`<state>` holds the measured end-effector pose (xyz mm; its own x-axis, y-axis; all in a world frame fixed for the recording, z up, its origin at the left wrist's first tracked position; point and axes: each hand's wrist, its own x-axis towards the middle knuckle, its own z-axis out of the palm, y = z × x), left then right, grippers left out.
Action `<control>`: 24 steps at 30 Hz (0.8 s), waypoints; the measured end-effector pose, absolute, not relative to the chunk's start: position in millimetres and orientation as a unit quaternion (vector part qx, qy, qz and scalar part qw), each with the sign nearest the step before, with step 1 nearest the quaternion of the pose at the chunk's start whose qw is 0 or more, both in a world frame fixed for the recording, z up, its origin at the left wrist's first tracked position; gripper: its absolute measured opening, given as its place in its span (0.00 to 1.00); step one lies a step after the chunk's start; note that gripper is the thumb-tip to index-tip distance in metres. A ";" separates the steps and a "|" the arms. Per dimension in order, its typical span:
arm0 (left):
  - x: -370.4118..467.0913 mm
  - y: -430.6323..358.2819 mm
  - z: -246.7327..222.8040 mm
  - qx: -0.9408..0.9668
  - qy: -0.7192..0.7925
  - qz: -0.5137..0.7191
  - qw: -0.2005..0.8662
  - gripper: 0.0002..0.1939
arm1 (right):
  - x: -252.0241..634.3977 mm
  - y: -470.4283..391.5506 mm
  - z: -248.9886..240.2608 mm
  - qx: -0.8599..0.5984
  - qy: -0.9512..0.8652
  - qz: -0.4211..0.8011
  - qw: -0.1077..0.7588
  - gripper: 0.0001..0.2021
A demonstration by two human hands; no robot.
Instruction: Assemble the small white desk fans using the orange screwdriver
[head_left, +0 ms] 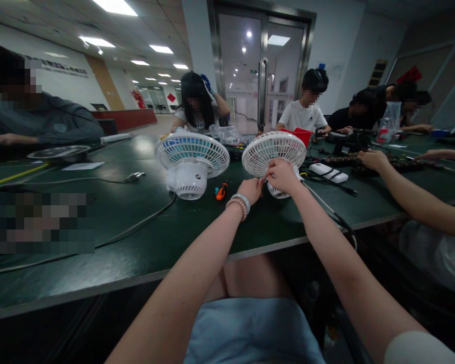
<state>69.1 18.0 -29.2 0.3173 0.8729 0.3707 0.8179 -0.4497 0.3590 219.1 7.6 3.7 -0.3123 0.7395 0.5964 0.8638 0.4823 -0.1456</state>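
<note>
"What are the hands doing?"

"The left hand (252, 190) and right hand (283, 174) are meeting low behind a white fan (273, 147), which is standing on the green bench (174, 237)."

"Is the grip clamping anything?"

"Fingertips are bunching close together; I can't tell whether they're holding a part."

"Beside them?"

"An orange screwdriver (222, 191) is lying between that fan and a second white fan (189, 181)."

"Any containers?"

"A shallow metal bowl (66, 155) is sitting far left, its contents hiding from view. Beyond the fans a red bin (306, 137) is standing, its inside not showing. Rightward, a clear bag (390, 120) is perhaps holding something red."
</note>
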 end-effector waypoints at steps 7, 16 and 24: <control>71.7 9.6 -27.7 0.812 0.503 0.292 0.050 0.15 | 219.8 6.1 4.3 -0.500 -0.805 -0.105 0.300 0.11; 70.8 6.5 -29.8 0.817 0.493 0.297 0.026 0.13 | 215.0 -5.0 7.1 -0.506 -0.818 -0.140 0.235 0.10; 71.1 7.0 -30.9 0.815 0.494 0.299 0.040 0.16 | 207.6 -11.0 5.9 -0.517 -0.807 -0.192 0.212 0.10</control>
